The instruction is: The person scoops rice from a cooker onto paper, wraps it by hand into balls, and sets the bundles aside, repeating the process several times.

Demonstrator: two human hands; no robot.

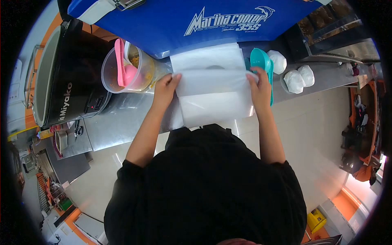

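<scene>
White sheets of paper point(216, 110) lie in front of me on the metal counter. The upper sheet point(212, 81) is lifted and bent over, with a greyish round shape faintly showing near its fold. At its left corner, my left hand point(165, 89) pinches the paper between thumb and fingers. My right hand point(260, 87) grips the opposite corner, beside a teal scoop point(260, 60). Left of the paper, a clear plastic tub point(108, 69) holds a pink scoop point(130, 75) and some yellowish food.
A black Miyako rice cooker point(71, 77) stands at the left. Behind the paper rises a blue cooler box point(171, 24). Several white wrapped bundles point(294, 81) sit at the right, near a dark glass-fronted case point(335, 28). The metal counter point(110, 128) ends close to my body.
</scene>
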